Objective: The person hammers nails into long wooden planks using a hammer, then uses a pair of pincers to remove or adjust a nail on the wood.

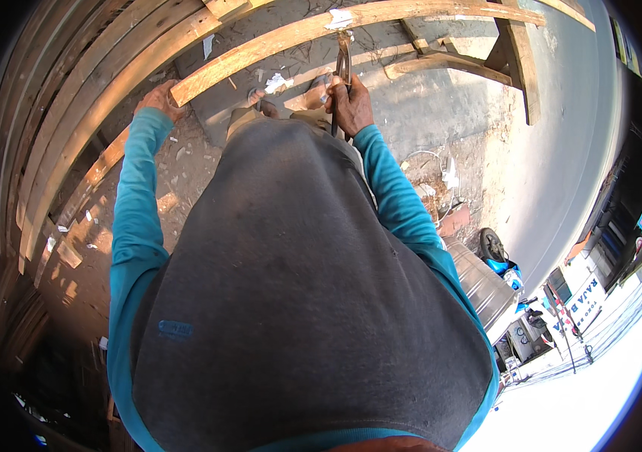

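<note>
A long wooden plank (260, 51) stretches from my left hand away to the upper right. My left hand (161, 103) is closed around the plank's near end. In my right hand (352, 107) is a pair of dark metal pincers (344, 59), gripped by the handles. The head of the pincers points away from me and meets the plank's near edge. Right there, a torn white scrap (340, 19) sticks to the wood. Whether the jaws pinch a nail is too small to tell.
Stacked planks (80, 113) fill the left side. A wooden trestle (518, 68) stands at the upper right. Paper scraps (277, 83) litter the ground around my feet (260, 104). Beyond lies a grey road (562, 181), with a blue motorbike (500, 260) at the right.
</note>
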Demonstrator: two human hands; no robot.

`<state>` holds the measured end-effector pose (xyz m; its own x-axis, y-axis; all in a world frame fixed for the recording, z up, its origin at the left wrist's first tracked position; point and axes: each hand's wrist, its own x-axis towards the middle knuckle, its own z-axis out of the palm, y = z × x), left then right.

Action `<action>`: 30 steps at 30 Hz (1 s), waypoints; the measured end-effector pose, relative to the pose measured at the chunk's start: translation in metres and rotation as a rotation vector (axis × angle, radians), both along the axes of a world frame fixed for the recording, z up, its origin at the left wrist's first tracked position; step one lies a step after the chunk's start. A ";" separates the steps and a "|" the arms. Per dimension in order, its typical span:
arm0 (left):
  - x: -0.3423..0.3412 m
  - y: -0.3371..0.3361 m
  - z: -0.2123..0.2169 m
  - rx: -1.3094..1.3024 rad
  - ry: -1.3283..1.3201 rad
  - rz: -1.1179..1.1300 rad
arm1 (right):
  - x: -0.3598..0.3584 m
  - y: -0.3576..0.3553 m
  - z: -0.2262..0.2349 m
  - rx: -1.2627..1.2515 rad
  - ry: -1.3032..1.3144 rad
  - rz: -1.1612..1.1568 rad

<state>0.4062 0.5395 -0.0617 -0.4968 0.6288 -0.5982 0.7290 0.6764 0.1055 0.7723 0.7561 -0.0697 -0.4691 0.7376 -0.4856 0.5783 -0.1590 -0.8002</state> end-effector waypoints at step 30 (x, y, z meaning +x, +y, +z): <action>0.069 -0.028 0.013 0.374 0.346 0.002 | 0.017 0.021 0.080 -0.412 0.128 -0.157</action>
